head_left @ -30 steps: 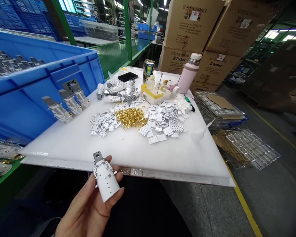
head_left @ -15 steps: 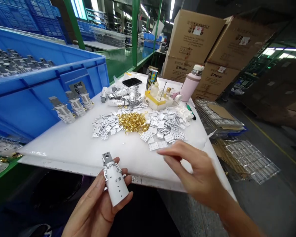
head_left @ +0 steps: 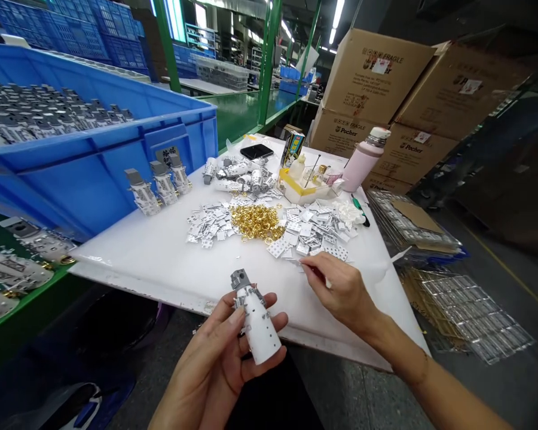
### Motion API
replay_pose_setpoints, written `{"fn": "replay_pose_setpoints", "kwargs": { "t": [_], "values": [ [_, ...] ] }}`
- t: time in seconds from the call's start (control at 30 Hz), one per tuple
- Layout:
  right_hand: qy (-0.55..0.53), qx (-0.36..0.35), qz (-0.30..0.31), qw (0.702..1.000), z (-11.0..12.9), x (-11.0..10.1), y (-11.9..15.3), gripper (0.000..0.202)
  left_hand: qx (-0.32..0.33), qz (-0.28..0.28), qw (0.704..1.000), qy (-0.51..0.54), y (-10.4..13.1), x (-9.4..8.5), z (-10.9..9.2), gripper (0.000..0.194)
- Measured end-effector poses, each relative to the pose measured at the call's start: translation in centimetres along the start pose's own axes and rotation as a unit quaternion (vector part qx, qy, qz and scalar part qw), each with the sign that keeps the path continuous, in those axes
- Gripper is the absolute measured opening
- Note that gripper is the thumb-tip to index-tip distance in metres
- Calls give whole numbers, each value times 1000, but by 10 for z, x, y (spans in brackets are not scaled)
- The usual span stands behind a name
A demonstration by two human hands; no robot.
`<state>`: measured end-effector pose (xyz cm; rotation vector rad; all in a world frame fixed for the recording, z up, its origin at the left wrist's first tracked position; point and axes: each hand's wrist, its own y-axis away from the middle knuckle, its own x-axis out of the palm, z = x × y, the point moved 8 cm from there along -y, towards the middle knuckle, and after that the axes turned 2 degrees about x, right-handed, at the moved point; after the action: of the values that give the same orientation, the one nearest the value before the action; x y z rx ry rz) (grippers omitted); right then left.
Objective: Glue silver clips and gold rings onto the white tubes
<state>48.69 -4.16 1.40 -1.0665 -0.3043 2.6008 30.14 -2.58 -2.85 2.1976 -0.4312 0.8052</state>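
Observation:
My left hand is wrapped around a white tapered cylinder part with a grey square top and small metal brackets on its sides. The part is tilted, its grey end pointing away from me. My right hand reaches to the near edge of a pile of small white perforated plates. Its thumb and index finger are pinched at the edge of one small white plate. Beside that pile lies a heap of gold rings, with more small white plates to its left.
Three finished-looking cylinder parts stand by a large blue crate on the left. At the table's back are more cylinder parts, a phone, a yellow-edged tray with small bottles, and a pink bottle. Cardboard boxes stand behind.
My right hand has come down to the plates' near edge and its fingertips have closed there. The left hand still holds the cylinder part, now turned slightly. The whole view has shifted.

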Motion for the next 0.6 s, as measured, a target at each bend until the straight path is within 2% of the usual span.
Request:
{"fn": "replay_pose_setpoints", "kwargs": {
  "t": [0.07, 0.2, 0.33, 0.4, 0.43, 0.5, 0.6],
  "values": [
    [-89, 57, -1, 994, -2, 3, 8, 15, -2, 8, 1000, -8, 0, 3, 3, 37],
    [-247, 146, 30, 957, 3, 31, 30, 19, 5, 32, 999, 5, 1, 17, 8, 23],
    [-417, 214, 7, 883, 8, 50, 49, 23, 17, 51, 998, 22, 2, 24, 11, 21],
    [-451, 216, 12, 866, 11, 49, 54, 20, 27, 54, 998, 14, 1, 23, 10, 22],
    [-433, 204, 18, 878, 13, 45, 55, 17, 31, 54, 998, 5, 1, 22, 8, 24],
    [-351, 159, 27, 923, 19, 29, 53, 13, 30, 50, 998, -21, -1, 19, 7, 26],
    [-186, 46, 29, 981, 34, 3, 47, 13, 3, 45, 998, -54, -2, 17, 8, 24]
  ]
}}
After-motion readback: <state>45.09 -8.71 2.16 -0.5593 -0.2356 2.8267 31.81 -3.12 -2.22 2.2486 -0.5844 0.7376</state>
